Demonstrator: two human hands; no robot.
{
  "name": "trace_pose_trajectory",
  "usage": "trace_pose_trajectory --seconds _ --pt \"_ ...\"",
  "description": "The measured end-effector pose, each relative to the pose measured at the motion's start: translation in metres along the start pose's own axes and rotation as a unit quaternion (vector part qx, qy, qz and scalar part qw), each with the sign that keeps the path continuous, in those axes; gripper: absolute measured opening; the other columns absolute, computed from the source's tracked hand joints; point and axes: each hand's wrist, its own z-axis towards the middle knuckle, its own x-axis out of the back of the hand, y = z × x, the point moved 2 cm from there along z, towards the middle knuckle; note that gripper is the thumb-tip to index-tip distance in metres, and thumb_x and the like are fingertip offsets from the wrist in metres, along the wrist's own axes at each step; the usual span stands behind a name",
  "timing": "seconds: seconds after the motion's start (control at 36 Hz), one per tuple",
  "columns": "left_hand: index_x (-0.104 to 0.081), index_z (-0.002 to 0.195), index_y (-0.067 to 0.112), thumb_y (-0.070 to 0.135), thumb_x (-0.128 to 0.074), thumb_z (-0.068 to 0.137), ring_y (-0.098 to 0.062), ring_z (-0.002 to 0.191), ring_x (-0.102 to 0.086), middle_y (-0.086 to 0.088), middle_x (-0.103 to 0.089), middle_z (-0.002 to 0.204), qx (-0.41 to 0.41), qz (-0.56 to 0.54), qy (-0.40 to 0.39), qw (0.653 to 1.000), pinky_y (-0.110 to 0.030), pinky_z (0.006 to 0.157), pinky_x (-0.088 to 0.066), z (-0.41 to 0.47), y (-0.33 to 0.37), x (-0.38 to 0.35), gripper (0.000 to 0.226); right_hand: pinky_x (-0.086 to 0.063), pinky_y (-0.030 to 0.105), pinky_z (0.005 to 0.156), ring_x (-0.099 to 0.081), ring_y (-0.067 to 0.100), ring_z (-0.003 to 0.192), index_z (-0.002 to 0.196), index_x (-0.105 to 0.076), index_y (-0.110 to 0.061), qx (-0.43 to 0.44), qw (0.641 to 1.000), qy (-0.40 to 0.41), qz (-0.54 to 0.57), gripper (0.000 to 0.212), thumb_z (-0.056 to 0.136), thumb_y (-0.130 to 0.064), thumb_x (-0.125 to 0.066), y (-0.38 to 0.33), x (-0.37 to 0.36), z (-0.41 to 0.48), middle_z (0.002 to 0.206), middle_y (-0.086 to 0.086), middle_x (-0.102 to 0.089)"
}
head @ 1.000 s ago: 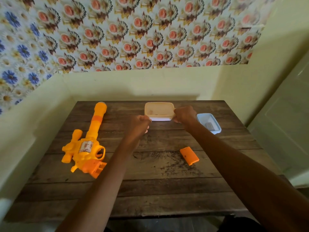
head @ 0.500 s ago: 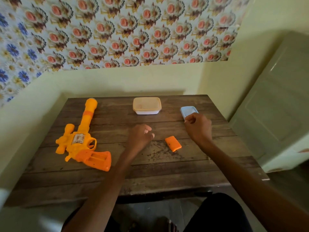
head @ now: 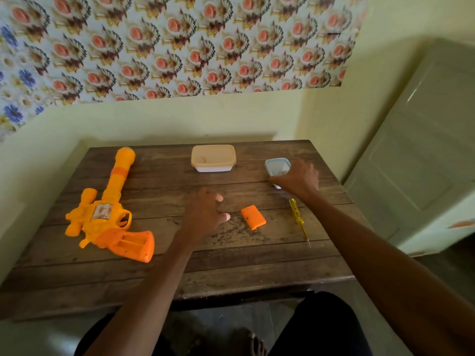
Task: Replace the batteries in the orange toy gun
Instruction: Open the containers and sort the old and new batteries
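Note:
The orange and yellow toy gun (head: 108,214) lies at the table's left, barrel pointing away, with its grip's battery compartment (head: 131,240) uncovered. The orange battery cover (head: 253,217) lies loose at the middle. My left hand (head: 203,214) hovers just left of the cover, fingers relaxed and holding nothing. My right hand (head: 298,178) is on the near right part of a small blue-lidded container (head: 276,165) at the back right. Its thumb lies against the container's front and its blurred fingers reach round the right side.
A beige-lidded white container (head: 213,158) stands at the back centre. A yellow screwdriver (head: 299,218) lies below my right wrist, tip toward me. The wooden table (head: 180,273) sits in a corner with walls behind and to the left. A pale door (head: 424,160) is at the right.
Both hands left the beige-lidded container. My right hand moved to the small blue-lidded container and took hold of it. My left hand drew back toward the table's middle and opened. The camera pulled back.

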Motion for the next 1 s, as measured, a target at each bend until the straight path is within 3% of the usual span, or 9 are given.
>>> trace_pose_trajectory --seconds 0.11,0.28,0.33,0.42,0.5,0.64,0.75,0.83,1.0 --pt "-0.063 0.119 0.018 0.036 -0.082 0.073 -0.023 0.116 -0.050 -0.004 -0.051 0.125 -0.001 -0.003 0.001 1.000 -0.032 0.093 -0.042 0.002 -0.002 -0.001 0.054 -0.037 0.023 0.054 -0.064 0.021 0.083 0.103 -0.069 -0.008 0.012 0.999 0.014 0.038 0.068 0.059 -0.060 -0.076 -0.009 0.011 -0.026 0.092 0.007 -0.070" --pt "-0.066 0.116 0.019 0.026 -0.074 0.083 -0.012 0.103 -0.057 -0.002 -0.063 0.120 0.021 -0.130 0.013 0.991 -0.026 0.085 -0.046 -0.008 0.003 0.003 0.035 -0.057 0.034 0.071 -0.065 0.013 0.082 0.111 -0.068 -0.021 0.059 0.991 -0.056 0.103 0.068 0.058 -0.063 -0.076 -0.031 0.018 -0.084 0.094 -0.001 -0.070" --pt "-0.068 0.105 0.019 0.021 -0.062 0.094 -0.010 0.092 -0.064 -0.005 -0.069 0.111 0.084 -0.343 0.038 0.935 -0.026 0.083 -0.051 -0.017 0.013 0.012 0.012 -0.059 0.034 0.074 -0.064 0.009 0.084 0.113 -0.065 -0.025 0.068 0.986 -0.086 0.124 0.072 0.056 -0.068 -0.076 -0.038 0.015 -0.098 0.101 -0.005 -0.070" --pt "-0.064 0.098 0.021 0.030 -0.046 0.102 -0.012 0.079 -0.070 -0.001 -0.072 0.091 0.157 -0.613 0.016 0.774 -0.031 0.080 -0.057 -0.035 0.028 0.017 0.021 -0.059 0.025 0.065 -0.063 0.001 0.080 0.116 -0.063 -0.029 0.076 0.975 -0.131 0.162 0.072 0.057 -0.068 -0.077 -0.046 0.009 -0.116 0.101 -0.011 -0.067" --pt "-0.061 0.119 0.019 0.044 -0.039 0.101 -0.018 0.097 -0.069 -0.007 -0.070 0.109 0.168 -0.671 0.000 0.722 -0.031 0.075 -0.057 -0.047 0.025 0.014 0.038 -0.059 0.025 0.063 -0.066 0.005 0.081 0.116 -0.058 -0.029 0.087 0.972 -0.153 0.157 0.072 0.060 -0.071 -0.073 -0.059 0.002 -0.130 0.101 -0.009 -0.066" --pt "-0.065 0.113 0.013 0.045 -0.042 0.098 -0.027 0.094 -0.070 -0.012 -0.073 0.103 0.168 -0.756 0.005 0.633 -0.058 0.097 -0.048 -0.057 0.008 0.011 0.042 -0.059 0.037 0.075 -0.066 0.009 0.081 0.103 -0.062 -0.024 0.144 0.962 -0.209 0.099 0.039 0.077 -0.050 -0.073 -0.086 0.002 -0.134 0.092 -0.008 -0.069" --pt "-0.076 0.099 0.021 0.050 -0.031 0.102 -0.023 0.094 -0.071 -0.006 -0.076 0.101 0.180 -0.767 -0.018 0.615 -0.053 0.098 -0.047 -0.064 0.000 0.014 0.053 -0.054 0.031 0.074 -0.060 0.010 0.084 0.092 -0.053 -0.029 0.228 0.960 -0.162 -0.012 0.035 0.073 -0.038 -0.081 -0.102 0.006 -0.131 0.102 -0.003 -0.065" --pt "-0.081 0.084 0.027 0.047 -0.030 0.103 -0.018 0.090 -0.071 -0.002 -0.076 0.097 0.176 -0.762 -0.047 0.622 -0.042 0.089 -0.051 -0.066 -0.005 0.018 0.058 -0.043 0.033 0.092 -0.051 0.020 0.117 0.129 -0.048 -0.029 0.315 0.932 -0.170 -0.050 0.072 0.068 -0.032 -0.085 -0.114 0.003 -0.123 0.132 0.001 -0.052" --pt "-0.069 0.113 0.012 0.036 -0.048 0.100 -0.021 0.090 -0.071 -0.011 -0.072 0.109 0.158 -0.784 -0.092 0.594 -0.040 0.086 -0.055 -0.072 -0.014 0.033 0.035 -0.028 0.019 0.083 -0.044 0.003 0.104 0.125 -0.060 -0.025 0.445 0.865 -0.228 -0.037 0.065 0.066 -0.019 -0.086 -0.135 0.000 -0.109 0.117 -0.008 -0.056"
